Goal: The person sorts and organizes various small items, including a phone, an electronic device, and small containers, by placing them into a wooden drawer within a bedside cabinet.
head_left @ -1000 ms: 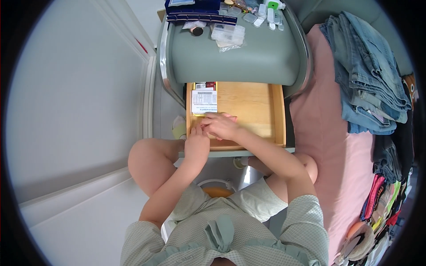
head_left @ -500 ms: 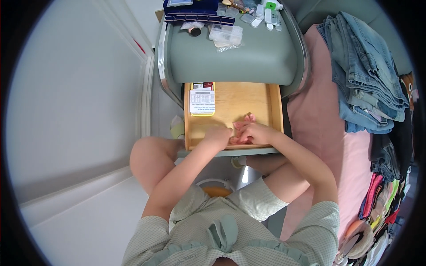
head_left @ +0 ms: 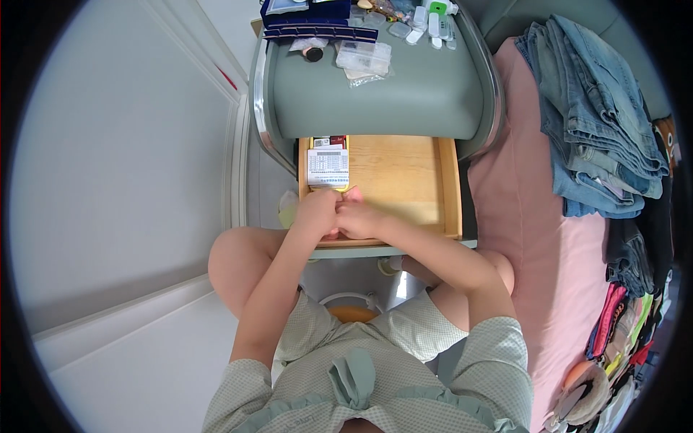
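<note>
In the near left part of an open wooden drawer (head_left: 401,173), my two hands are close together. My left hand (head_left: 316,211) is closed, its fingertips meeting those of my right hand (head_left: 357,219). My right hand is curled around a soft pink, fabric-like piece (head_left: 353,194). Parts of the pink piece show beyond and below the fingers; the rest is hidden, and I cannot tell its exact kind. Just beyond my left hand, in the drawer's left side, lies a yellow-rimmed tray (head_left: 349,162) holding a white printed card (head_left: 328,167) and small packets.
Above the drawer is a rounded grey-green cabinet top (head_left: 375,105) with clear plastic boxes (head_left: 364,58), small bottles and a dark blue case (head_left: 317,32). Folded jeans (head_left: 599,108) lie on a pink-covered surface (head_left: 534,289) at right. A pale wall (head_left: 130,180) stands at left.
Both hands have moved left along the drawer's front, and the pink piece has gone with them from the middle to the near left part, close to the yellow-rimmed tray.
</note>
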The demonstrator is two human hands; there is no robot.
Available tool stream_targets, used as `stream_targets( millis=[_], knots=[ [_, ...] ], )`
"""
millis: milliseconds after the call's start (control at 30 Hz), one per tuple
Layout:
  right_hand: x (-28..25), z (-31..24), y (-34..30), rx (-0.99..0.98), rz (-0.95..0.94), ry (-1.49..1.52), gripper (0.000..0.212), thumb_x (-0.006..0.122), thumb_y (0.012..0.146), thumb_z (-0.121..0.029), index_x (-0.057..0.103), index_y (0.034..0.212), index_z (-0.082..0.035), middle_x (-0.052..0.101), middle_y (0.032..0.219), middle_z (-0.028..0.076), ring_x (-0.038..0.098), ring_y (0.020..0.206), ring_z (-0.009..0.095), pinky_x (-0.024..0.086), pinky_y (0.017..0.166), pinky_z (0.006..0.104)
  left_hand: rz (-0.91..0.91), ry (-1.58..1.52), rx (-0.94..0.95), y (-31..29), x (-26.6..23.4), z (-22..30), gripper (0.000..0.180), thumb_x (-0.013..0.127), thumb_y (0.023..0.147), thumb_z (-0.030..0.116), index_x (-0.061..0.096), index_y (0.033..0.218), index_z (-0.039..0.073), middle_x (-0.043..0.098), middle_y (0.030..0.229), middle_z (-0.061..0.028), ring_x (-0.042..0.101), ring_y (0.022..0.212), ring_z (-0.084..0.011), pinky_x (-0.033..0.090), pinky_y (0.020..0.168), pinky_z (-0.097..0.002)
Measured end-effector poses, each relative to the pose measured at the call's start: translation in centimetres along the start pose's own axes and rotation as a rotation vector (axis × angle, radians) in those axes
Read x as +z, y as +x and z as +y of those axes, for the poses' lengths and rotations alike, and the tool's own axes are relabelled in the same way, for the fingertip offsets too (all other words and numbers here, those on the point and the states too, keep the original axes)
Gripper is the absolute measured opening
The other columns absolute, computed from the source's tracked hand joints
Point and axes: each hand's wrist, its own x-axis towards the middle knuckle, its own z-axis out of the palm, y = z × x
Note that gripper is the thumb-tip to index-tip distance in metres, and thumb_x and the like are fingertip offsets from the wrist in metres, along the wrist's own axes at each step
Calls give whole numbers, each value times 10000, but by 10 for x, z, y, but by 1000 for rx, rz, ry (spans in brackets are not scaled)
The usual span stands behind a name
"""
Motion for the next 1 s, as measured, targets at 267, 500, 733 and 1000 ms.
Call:
stream_targets(
  millis=[267, 500, 733, 1000],
  knots=[
    [-75, 18, -79, -31, -277, -217, 102, 623, 710, -157, 588, 631, -103, 615, 734, 41, 565, 935, 244, 327, 875, 519, 18, -73, 335, 3, 38, 17, 362, 505, 790, 10, 575, 1131, 110, 579, 1102, -117, 567, 977, -308, 464, 823, -401],
    [-108, 20, -133, 501, -384, -363, 72, 614, 708, -155, 685, 698, -155, 663, 903, 71, 572, 1012, 279, 300, 967, 518, -63, -110, 378, 14, 61, 37, 311, 509, 776, 0, 595, 1063, 83, 567, 1118, -97, 532, 1044, -297, 470, 832, -390],
    [-124, 9, -100, 521, -5, -389, 87, 598, 720, -188, 681, 707, -166, 644, 771, 91, 584, 954, 264, 293, 1004, 494, 65, 90, 448, 12, 74, 44, 281, 556, 744, 25, 620, 1005, 103, 567, 1047, -58, 532, 1017, -262, 487, 774, -376],
    [-113, 12, -128, 639, -426, -400, 89, 540, 749, -164, 628, 735, -170, 623, 726, 55, 600, 812, 225, 289, 1011, 375, 140, 133, 451, 11, 79, 38, 252, 576, 725, 29, 621, 965, 89, 559, 1032, -53, 532, 1000, -244, 490, 750, -373]
  ],
)
